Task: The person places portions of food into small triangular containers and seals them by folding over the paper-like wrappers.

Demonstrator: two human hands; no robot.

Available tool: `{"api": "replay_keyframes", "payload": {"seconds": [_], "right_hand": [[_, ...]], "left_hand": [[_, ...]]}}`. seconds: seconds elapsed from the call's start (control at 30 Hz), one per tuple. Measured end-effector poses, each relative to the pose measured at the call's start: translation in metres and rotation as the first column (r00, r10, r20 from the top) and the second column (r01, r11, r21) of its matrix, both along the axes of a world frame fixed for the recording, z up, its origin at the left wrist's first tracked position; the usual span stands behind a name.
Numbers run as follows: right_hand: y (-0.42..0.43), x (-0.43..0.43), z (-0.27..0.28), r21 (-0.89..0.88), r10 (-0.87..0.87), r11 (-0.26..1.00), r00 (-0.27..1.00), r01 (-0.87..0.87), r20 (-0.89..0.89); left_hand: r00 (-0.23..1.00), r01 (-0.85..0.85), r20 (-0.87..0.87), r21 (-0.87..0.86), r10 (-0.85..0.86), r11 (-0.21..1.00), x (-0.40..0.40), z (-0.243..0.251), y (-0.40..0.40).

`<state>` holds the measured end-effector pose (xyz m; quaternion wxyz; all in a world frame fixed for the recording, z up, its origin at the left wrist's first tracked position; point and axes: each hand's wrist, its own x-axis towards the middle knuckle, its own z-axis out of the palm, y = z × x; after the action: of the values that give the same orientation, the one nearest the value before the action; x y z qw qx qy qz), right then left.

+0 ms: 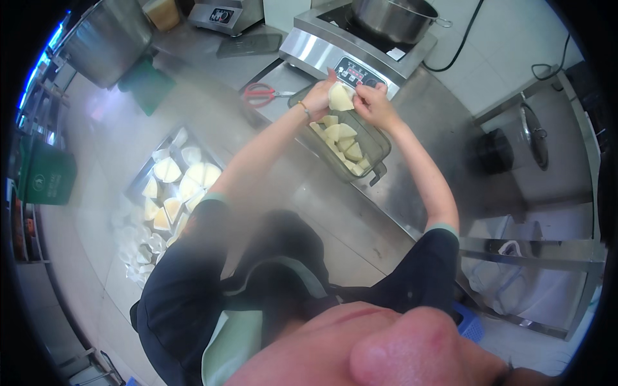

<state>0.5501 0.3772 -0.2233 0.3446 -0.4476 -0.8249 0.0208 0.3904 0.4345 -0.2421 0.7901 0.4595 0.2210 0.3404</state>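
Note:
Above a rectangular plastic container (pixel 381 140), my left hand (pixel 319 100) holds a pale, cream-coloured wedge of food (pixel 341 98) at its left side. My right hand (pixel 374 105) pinches whitish material, perhaps a wrapper, at the wedge's right edge. Several similar pale wedges (pixel 346 131) lie inside the container below. At the left, a metal tray (pixel 140 179) holds many more wedges (pixel 167 170), some with a browner face. Crumpled white wrappers (pixel 140 251) are heaped at its lower end. What kind of food it is, I cannot tell.
Red-handled scissors (pixel 260 94) lie left of my hands. Beyond them stands an induction cooker (pixel 318 48) with a steel pot (pixel 396 21) on top. A large steel pot (pixel 106 43) stands at upper left, a green bin (pixel 48 169) at far left, and metal shelving (pixel 531 248) at right.

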Motion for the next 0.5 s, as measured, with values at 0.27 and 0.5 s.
{"api": "replay_keyframes", "payload": {"seconds": [0.27, 0.5], "right_hand": [[0.007, -0.003, -0.011, -0.008, 0.039, 0.999, 0.999, -0.039, -0.025], [0.016, 0.007, -0.013, 0.045, 0.077, 0.996, 0.995, -0.080, 0.067]], "left_hand": [[0.997, 0.038, 0.054, 0.358, -0.061, 0.933, -0.004, -0.029, 0.020], [0.981, 0.191, -0.114, 0.485, -0.155, 0.853, -0.005, -0.042, 0.037]]}}
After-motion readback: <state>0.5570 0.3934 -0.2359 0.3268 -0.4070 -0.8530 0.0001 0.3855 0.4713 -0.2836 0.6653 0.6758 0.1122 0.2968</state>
